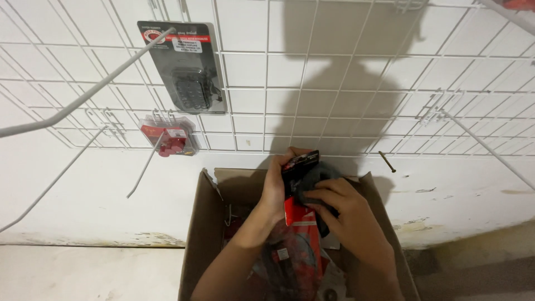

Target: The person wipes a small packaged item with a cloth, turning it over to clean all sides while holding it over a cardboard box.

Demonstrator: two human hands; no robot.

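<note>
Both my hands hold one red-and-black blister pack [300,167] above an open cardboard box [203,223]. My left hand [277,187] grips the pack's left edge from behind. My right hand [337,206] covers its lower right part, fingers curled over the dark plastic bubble. Below my hands, inside the box, lie more red and grey packaged items [295,259], partly hidden by my forearms.
A white wire grid panel [334,72] covers the wall, with long bare hooks [83,97] sticking out at left and right. A large black blister pack [184,64] and a small red one [167,136] hang on it. A screw [387,161] sticks out of the wall.
</note>
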